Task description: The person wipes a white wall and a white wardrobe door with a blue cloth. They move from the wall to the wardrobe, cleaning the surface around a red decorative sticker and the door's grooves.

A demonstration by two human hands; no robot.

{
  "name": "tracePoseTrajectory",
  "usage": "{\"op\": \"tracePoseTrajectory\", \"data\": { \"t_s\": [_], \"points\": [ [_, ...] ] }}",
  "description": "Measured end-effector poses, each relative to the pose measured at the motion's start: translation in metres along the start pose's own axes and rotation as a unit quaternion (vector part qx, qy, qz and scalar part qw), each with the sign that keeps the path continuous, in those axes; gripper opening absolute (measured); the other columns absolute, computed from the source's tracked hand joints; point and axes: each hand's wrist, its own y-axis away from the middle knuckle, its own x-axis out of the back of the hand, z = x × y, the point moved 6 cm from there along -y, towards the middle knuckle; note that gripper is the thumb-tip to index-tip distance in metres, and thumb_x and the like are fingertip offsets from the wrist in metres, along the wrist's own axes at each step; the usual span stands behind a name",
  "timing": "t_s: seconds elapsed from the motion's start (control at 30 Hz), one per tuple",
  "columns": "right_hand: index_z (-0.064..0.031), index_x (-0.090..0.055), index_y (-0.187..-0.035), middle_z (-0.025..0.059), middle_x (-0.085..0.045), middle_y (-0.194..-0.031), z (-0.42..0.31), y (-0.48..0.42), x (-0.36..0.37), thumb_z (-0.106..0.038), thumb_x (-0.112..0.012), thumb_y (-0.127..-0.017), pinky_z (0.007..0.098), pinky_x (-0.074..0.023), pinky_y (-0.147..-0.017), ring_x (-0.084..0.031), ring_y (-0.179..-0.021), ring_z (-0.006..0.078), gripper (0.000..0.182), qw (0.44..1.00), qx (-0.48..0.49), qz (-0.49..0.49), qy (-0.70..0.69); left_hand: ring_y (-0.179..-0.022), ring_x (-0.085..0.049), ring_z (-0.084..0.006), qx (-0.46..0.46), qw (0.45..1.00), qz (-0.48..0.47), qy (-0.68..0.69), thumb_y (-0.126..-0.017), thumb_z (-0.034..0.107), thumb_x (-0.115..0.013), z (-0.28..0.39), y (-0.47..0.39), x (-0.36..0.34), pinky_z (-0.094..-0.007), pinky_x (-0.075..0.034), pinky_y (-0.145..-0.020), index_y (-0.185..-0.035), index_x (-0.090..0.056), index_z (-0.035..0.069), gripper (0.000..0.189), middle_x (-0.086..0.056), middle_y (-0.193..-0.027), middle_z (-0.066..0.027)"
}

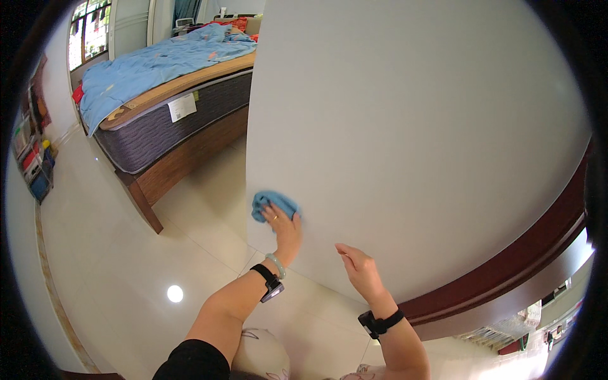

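My left hand presses a folded blue cloth against a large pale wall panel, low and close to its left vertical edge. A ring, a pale bangle and a black strapped device are on that hand and wrist. To the right, my right hand is raised in front of the same panel with its fingers loosely bent. Nothing shows in it, and whether it touches the panel cannot be told. A black strapped device sits on the right wrist too.
A bed with a dark mattress and a blue quilt stands at the upper left, its wooden leg on the tiled floor. Dark red trim borders the panel. A hanging pocket organizer is at far left.
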Motion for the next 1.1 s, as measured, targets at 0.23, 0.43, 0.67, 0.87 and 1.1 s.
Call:
{"op": "tracePoseTrajectory", "data": {
  "t_s": [0.23,0.43,0.67,0.87,1.1],
  "points": [
    [-0.0034,-0.049,-0.129,0.0190,-0.063,-0.111,-0.017,-0.014,0.020,0.006,-0.048,-0.088,0.0350,-0.0503,-0.086,-0.062,-0.104,0.0284,0.042,0.995,-0.039,0.047,-0.080,-0.133,0.004,-0.0596,-0.251,0.968,0.000,0.010,-0.089,0.015,-0.052,0.186,-0.017,0.034,-0.0683,-0.001,-0.103,-0.143,-0.017,-0.005,0.068,0.004,-0.149,-0.0341],
    [-0.0073,-0.041,-0.136,0.0195,-0.059,-0.119,-0.011,-0.018,0.013,0.007,-0.049,-0.087,0.0352,-0.0484,-0.089,-0.058,-0.110,0.0278,0.052,0.994,-0.021,0.052,-0.098,-0.132,-0.002,-0.0609,-0.294,0.954,-0.018,-0.060,-0.086,0.016,-0.057,0.120,0.026,-0.006,-0.0749,-0.003,-0.099,-0.140,-0.031,0.002,0.061,-0.008,-0.149,-0.0307],
    [-0.0124,-0.038,-0.140,0.0174,-0.056,-0.123,0.079,0.024,-0.047,0.004,-0.052,-0.085,0.0343,-0.0482,-0.091,-0.058,-0.111,0.0276,0.058,0.986,-0.137,-0.084,-0.036,-0.130,-0.002,-0.0618,-0.213,0.959,-0.157,-0.098,-0.087,0.017,-0.058,0.031,0.094,-0.037,-0.0671,-0.011,-0.105,-0.136,-0.028,-0.010,0.063,-0.009,-0.140,-0.0435],
    [-0.0129,-0.036,-0.141,0.0169,-0.059,-0.116,0.063,0.022,-0.045,0.000,-0.052,-0.087,0.0353,-0.0503,-0.085,-0.062,-0.101,0.0268,0.058,0.984,-0.143,-0.088,-0.064,-0.130,-0.004,-0.0607,-0.139,0.973,-0.185,-0.011,-0.089,0.006,-0.050,0.053,0.102,-0.023,-0.0621,-0.018,-0.106,-0.139,-0.020,-0.010,0.061,-0.011,-0.138,-0.0439],
    [-0.0089,-0.031,-0.142,0.0221,-0.059,-0.105,0.037,0.005,-0.022,-0.001,-0.053,-0.085,0.0405,-0.0518,-0.076,-0.063,-0.092,0.0319,0.061,0.987,-0.157,-0.027,0.023,-0.127,-0.025,-0.0502,-0.196,0.961,-0.164,0.106,-0.088,-0.003,-0.044,0.125,0.084,0.011,-0.0503,-0.033,-0.101,-0.140,-0.028,-0.001,0.054,-0.021,-0.142,-0.0323]
  ]
}}
